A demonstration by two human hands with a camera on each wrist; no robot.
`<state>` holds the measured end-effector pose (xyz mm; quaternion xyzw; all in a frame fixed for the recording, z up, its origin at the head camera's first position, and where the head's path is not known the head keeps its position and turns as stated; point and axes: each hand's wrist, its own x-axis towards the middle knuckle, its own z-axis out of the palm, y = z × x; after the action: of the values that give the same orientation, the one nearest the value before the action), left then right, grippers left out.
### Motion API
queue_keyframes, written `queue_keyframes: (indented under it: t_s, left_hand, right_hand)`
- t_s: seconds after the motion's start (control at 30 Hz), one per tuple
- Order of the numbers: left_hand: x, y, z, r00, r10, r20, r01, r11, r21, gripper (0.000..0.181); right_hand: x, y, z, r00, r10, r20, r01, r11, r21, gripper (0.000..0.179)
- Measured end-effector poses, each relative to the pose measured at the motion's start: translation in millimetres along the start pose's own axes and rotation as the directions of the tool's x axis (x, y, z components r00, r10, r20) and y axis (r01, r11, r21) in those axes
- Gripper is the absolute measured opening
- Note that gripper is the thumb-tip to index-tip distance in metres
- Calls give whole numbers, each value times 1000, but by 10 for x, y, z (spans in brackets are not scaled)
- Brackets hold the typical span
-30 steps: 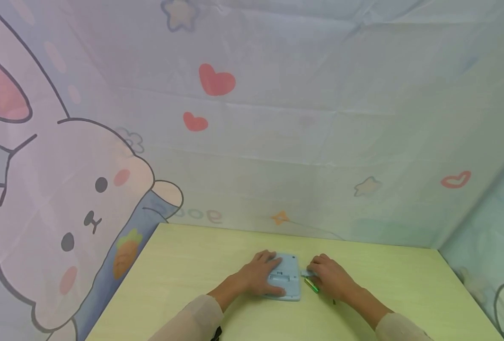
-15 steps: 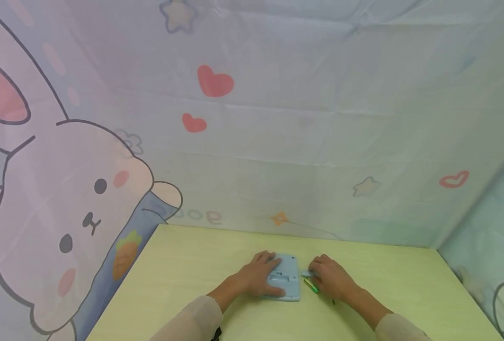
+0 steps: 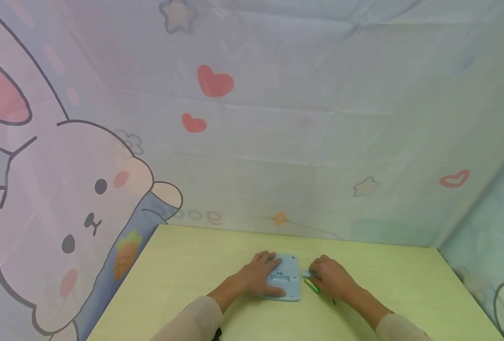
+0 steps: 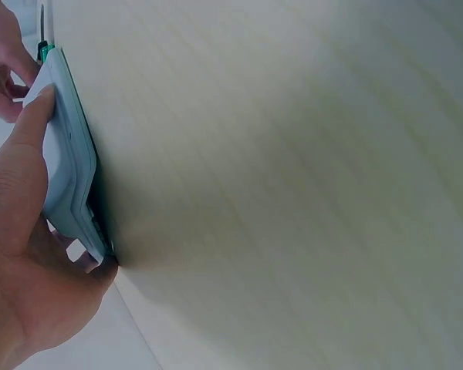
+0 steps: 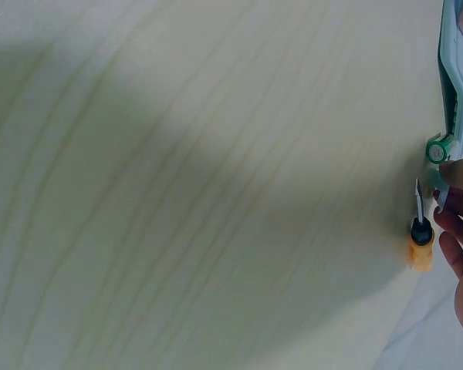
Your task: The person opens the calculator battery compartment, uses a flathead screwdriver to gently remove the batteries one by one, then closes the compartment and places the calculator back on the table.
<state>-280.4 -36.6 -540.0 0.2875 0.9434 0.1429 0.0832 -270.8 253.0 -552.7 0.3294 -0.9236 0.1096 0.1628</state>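
Observation:
A light blue, calculator-like device (image 3: pixel 293 279) lies on the table with its back up and an open battery compartment showing. My left hand (image 3: pixel 258 275) grips it from the left, thumb on the near part and fingers toward the far edge. In the left wrist view, fingertips curl at the end of the device (image 4: pixel 71 166). Just right of it, my right hand (image 3: pixel 331 278) pinches a small light blue battery cover (image 3: pixel 306 273), mostly hidden by the fingers. Green batteries (image 3: pixel 311 285) lie beside that hand; one battery (image 5: pixel 438 148) shows end-on near the device in the right wrist view.
A screwdriver (image 5: pixel 420 235) with an orange handle lies close to the right fingers, mostly hidden from the head view. Behind the pale yellow table (image 3: pixel 200 265) hangs a printed cloth (image 3: pixel 277 142) with a rabbit and hearts. A dark cable loop (image 3: pixel 496 303) shows at far right.

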Motion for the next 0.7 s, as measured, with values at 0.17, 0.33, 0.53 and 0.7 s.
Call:
queue_keyframes:
  t_s: [0.17,0.33,0.53,0.7]
  left_hand:
    - [-11,7,-4,1000,6,-6,-6,1000,11,98]
    - [-24,18,-13,1000,8,-11,-7,1000,13,98]
    - [-18,3,-12,1000,4,-6,-4,1000,10,98]
    - [-3,-6,3,1000,2,-4,-2,1000,12,98]
  right_hand:
    - [-4,-11,0,1000,0,10,0,1000,-11,14]
    - [0,-20,5,1000,-1,0,1,1000,-29,19]
    - [10,-27,-8,1000,15,3,-15,1000,-17,20]
    - [6,-28,-24,1000,21,2,-21,1000,-20,20]
